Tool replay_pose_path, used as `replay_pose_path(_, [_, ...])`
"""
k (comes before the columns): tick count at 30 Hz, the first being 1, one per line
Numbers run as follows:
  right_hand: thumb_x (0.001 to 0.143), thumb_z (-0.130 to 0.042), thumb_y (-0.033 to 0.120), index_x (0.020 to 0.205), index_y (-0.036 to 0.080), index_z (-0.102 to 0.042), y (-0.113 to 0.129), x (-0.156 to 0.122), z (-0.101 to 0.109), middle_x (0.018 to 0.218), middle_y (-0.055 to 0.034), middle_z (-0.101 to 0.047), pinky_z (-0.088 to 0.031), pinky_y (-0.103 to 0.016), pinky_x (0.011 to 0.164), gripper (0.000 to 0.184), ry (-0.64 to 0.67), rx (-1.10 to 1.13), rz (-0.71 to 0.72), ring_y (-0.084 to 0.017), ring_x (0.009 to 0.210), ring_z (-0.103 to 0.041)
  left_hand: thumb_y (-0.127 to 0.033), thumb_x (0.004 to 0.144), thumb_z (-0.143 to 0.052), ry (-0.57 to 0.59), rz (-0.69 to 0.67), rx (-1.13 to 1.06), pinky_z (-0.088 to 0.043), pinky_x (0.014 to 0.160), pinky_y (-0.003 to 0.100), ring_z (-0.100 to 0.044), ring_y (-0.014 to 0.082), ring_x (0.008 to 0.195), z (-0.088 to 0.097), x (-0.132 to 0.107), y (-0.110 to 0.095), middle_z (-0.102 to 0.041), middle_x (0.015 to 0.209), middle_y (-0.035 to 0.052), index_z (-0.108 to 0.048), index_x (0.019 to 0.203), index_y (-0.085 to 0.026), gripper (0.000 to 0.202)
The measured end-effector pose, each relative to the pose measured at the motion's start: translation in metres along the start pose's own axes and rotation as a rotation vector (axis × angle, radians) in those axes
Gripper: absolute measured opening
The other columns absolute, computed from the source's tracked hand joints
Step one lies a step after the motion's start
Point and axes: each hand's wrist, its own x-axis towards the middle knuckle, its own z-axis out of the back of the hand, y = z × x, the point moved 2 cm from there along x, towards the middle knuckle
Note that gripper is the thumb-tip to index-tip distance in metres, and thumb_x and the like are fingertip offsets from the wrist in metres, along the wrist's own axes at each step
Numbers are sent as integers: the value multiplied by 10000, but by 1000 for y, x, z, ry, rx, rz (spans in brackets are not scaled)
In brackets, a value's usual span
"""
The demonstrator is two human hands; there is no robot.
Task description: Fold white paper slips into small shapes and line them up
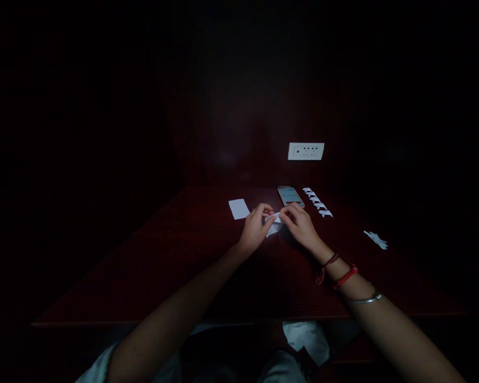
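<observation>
Between my two hands a small white piece of paper (pixel 275 229) is held above the dark red table, with a fold along its upper part. My left hand (pixel 257 226) pinches its left side between thumb and fingers. From the right, my right hand (pixel 298 223) grips the upper right corner, thumb and fingertips pressed together. The fingers cover part of the paper's upper edge. Just beyond my left hand a flat white sheet (pixel 238 208) lies on the table.
A lit phone (pixel 290 196) lies behind my right hand. Right of it runs a row of several folded white paper pieces (pixel 317 202). More white paper strips (pixel 376 239) lie farther right on the table (pixel 175 266). A socket panel (pixel 306 151) is on the back wall.
</observation>
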Motion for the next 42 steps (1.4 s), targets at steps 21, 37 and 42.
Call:
replay_pose_path(21, [747, -371, 246, 685, 158, -477, -13, -2, -6, 644, -3, -518, -324, -198, 546, 150, 51, -7, -124, -102, 595, -460, -190, 636, -581, 118, 171, -269, -439, 597, 195, -549, 91, 650, -4, 0, 10, -565, 769, 12, -370, 1064, -184, 477])
replay_pose_path(37, [714, -417, 232, 695, 156, -495, -16, -2, -7, 641, 4, -522, -331, -206, 554, 110, 135, 8, -102, -102, 593, -466, -189, 652, -547, 114, 146, -71, -405, 634, 216, -532, 105, 709, -1, 1, 14, -576, 784, -12, -414, 1061, -208, 430])
replay_pose_path(42, [715, -436, 252, 740, 154, -508, -13, -1, -6, 680, -6, -534, -337, -209, 582, 125, 151, 14, -64, -106, 622, -467, -167, 668, -522, 129, 158, 5, -403, 670, 233, -536, 109, 701, 1, 1, 13, -585, 775, -14, -413, 1048, -196, 396])
